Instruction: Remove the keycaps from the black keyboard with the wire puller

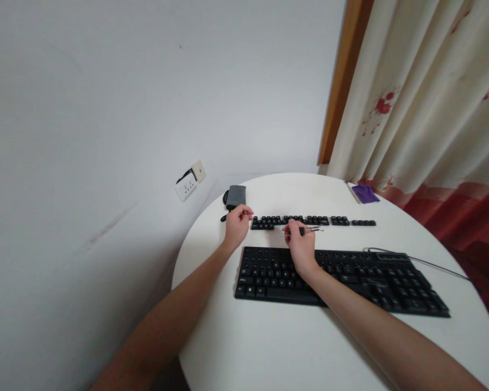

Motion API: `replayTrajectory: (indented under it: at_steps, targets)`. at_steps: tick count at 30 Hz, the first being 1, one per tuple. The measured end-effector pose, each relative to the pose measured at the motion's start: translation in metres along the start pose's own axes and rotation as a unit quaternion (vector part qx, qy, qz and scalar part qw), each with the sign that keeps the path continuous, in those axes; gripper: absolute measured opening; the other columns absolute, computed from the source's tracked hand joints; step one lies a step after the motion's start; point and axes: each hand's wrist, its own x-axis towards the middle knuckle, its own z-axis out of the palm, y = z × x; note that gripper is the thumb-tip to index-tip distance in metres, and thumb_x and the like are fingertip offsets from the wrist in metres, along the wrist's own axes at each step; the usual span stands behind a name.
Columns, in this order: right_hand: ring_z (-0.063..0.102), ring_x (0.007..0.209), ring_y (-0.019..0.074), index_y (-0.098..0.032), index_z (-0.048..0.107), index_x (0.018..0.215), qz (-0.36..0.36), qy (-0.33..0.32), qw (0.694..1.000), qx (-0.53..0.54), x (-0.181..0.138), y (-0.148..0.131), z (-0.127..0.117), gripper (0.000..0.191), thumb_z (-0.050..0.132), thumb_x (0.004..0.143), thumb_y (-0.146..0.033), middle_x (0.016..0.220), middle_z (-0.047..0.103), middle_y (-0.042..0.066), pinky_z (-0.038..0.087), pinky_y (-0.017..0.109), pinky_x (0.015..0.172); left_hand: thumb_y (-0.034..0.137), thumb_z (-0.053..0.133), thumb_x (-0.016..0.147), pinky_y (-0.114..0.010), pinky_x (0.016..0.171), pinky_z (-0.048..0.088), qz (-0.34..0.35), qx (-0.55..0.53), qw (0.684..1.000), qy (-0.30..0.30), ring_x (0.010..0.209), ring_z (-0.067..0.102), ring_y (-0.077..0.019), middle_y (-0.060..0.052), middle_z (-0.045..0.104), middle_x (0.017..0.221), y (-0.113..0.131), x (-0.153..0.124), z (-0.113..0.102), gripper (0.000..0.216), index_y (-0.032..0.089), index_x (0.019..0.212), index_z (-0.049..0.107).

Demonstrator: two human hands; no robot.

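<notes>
A black keyboard (350, 279) lies across the round white table (269, 347). Beyond it runs a row of loose black keycaps (309, 221). My left hand (236, 225) hovers at the left end of that row, its fingers pinched together; what it pinches is too small to make out. My right hand (299, 247) rests above the keyboard's upper edge, closed on a thin metal keycap puller (312, 230) that points right along the row.
A grey pouch (235, 196) with a black strap sits at the table's far left edge. A purple cloth (365, 193) lies at the far right by the curtain (432, 108). The keyboard's cable (440, 266) trails right. A wall socket (186, 188) is on the left.
</notes>
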Motion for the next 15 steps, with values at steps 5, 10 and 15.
replayTrajectory:
  at_steps: [5,10,15]
  targets:
    - [0.042,0.049,0.0133,-0.020,0.060,0.060,-0.074,-0.064,0.991,-0.088,-0.007,-0.008,-0.003,0.041,0.047,0.092,-0.042,0.051,0.047,-0.002,0.030,0.027,0.049,0.002,0.043,0.072,-0.024,0.061,0.045,0.004,-0.021,0.999,-0.037,0.060,0.059,-0.0130,0.002,0.063,0.061,0.007,-0.005,0.003,0.028,0.017,0.075,0.066]
    - [0.042,0.052,0.0125,-0.021,0.056,0.071,-0.079,-0.226,0.958,-0.159,-0.001,-0.018,-0.007,0.026,0.059,0.088,-0.040,0.057,0.048,-0.006,0.033,0.025,0.053,0.002,0.045,0.074,-0.023,0.061,0.045,0.010,-0.032,0.997,-0.069,0.059,0.060,-0.0124,0.001,0.065,0.060,0.009,-0.005,0.006,0.028,0.016,0.075,0.069]
    - [0.052,0.065,0.0149,-0.019,0.059,0.069,-0.112,-0.352,0.899,-0.235,0.008,-0.034,-0.017,0.027,0.067,0.085,-0.040,0.067,0.059,-0.001,0.039,0.027,0.064,-0.001,0.044,0.073,-0.022,0.061,0.045,0.010,-0.035,0.997,-0.066,0.058,0.060,-0.0118,0.001,0.065,0.061,0.006,-0.002,0.004,0.030,0.015,0.076,0.070]
